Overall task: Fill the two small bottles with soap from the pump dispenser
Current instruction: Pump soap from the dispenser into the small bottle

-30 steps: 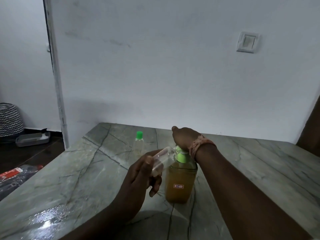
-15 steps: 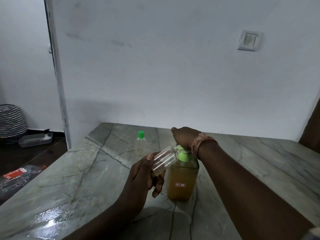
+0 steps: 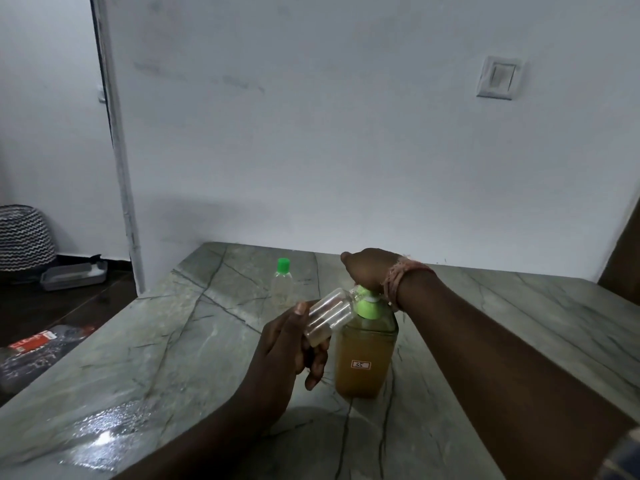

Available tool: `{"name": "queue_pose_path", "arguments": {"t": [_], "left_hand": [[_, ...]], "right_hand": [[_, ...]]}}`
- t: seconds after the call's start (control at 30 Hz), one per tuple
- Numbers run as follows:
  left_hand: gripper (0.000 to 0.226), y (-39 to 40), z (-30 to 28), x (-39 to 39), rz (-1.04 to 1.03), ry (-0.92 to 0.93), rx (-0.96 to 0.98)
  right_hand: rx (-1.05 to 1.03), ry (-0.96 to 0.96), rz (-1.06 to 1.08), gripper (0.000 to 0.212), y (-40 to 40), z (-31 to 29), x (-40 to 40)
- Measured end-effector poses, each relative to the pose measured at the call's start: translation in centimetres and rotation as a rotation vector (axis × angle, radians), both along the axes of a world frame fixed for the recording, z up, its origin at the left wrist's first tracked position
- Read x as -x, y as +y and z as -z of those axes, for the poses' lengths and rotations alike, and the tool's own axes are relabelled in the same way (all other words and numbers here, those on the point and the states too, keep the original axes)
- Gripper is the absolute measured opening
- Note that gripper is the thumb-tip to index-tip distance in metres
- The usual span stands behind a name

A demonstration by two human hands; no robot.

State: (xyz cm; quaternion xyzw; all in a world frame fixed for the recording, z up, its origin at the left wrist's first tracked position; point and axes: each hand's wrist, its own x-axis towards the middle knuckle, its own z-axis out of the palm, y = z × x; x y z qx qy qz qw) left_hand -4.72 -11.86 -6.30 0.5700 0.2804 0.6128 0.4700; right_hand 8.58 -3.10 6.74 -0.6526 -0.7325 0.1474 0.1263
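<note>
Left hand fingers: from my feed I see the thumb (image 3: 300, 309) lying along the side of the small clear bottle (image 3: 329, 315) with the other fingers curled round underneath it, so that hand is gripping it for sure.
Left hand: left hand (image 3: 289, 344) sits just left of the pump dispenser, holding the bottle up off the counter.
Small clear bottle: tilted way over, almost on its side, cap off, its open mouth right up at the green nozzle. I can't tell if any soap is inside it.
Right hand fingers: folded down over the pump head, which mostly hides under the palm; I read it as curled round the top and pressing on it.
Right hand: right hand (image 3: 370, 268) sits on top of the dispenser, thread bracelet (image 3: 398, 282) at the wrist.
Pump dispenser: pump dispenser (image 3: 365, 355) stands upright on the counter, green collar, amber soap filling most of it, little white sticker on the front.
Second small bottle: second small bottle (image 3: 282, 282) stands upright further back and to the left, green cap on, well apart from both hands.
Counter: grey-green stone counter (image 3: 173, 341) with dark veins, a wet shiny patch near the front left.
Background: white wall with a light switch (image 3: 500, 77) on the right; patterned basket (image 3: 24, 237) and a grey tray (image 3: 72, 276) on the floor at left.
</note>
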Motion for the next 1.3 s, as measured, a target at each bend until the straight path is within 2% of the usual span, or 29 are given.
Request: {"name": "queue_pose_path", "arguments": {"t": [0.13,0.3,0.37,0.53,0.67,0.83,0.9,0.97,1.1,1.2,1.3], "left_hand": [[0.051,0.1,0.1,0.0,0.009,-0.001,-0.009],[0.048,0.2,0.2,0.0,-0.014,0.015,-0.008],[0.046,0.1,0.1,0.0,-0.011,0.014,-0.005],[0.051,0.0,0.0,0.0,0.001,-0.019,0.003],[0.050,0.4,0.2,0.1,0.003,-0.018,0.005],[0.048,0.3,0.2,-0.1,-0.003,-0.005,0.005],[0.047,0.3,0.2,0.0,-0.004,-0.017,-0.004],[0.048,0.3,0.3,0.0,0.005,-0.025,-0.009],[0.049,0.7,0.6,0.1,0.017,-0.029,-0.011],[0.051,0.6,0.4,0.1,0.019,-0.033,-0.017],[0.052,0.5,0.3,0.0,0.014,-0.031,-0.015]], "right_hand": [[-0.045,0.014,-0.012,0.058,0.2,-0.2,-0.4],[-0.060,0.048,-0.013,0.035,-0.3,0.6,-0.1],[-0.039,0.042,-0.014,0.032,0.0,0.7,-0.2],[-0.087,-0.027,-0.006,0.053,0.1,-0.2,-0.5],[-0.122,-0.003,-0.031,0.049,0.3,0.4,-0.5],[-0.007,0.046,-0.012,0.049,-0.1,0.3,-0.1],[0.022,0.005,-0.009,0.052,-0.2,-0.4,-0.1],[-0.039,-0.054,-0.024,0.050,-0.2,-0.6,-0.2],[-0.046,0.012,-0.022,0.054,0.0,0.3,-0.2],[-0.033,-0.004,-0.021,0.047,-0.2,0.3,0.0],[-0.008,-0.076,-0.017,0.055,-0.2,-0.3,-0.1]]}}
